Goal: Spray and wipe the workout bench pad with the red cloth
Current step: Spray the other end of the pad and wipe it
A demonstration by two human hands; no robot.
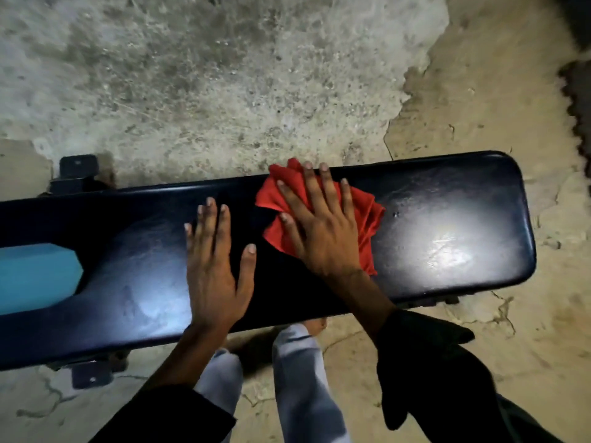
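A blue block point(35, 276) lies at the far-left end of the pad point(447, 225), which spans the frame left to right above a concrete floor point(192, 75). The left hand point(214, 266) rests flat on the pad near its centre, grip released, fingers straight, holding nothing. Just right of it, the right hand point(319, 225) presses the cloth point(367, 219) flat against the pad's far half, grip released, fingers spread. The pad's right end shows a bright glare.

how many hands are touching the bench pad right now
2. The left hand rests flat on the bare bench pad; the right hand presses the red cloth onto it, just right of the left.
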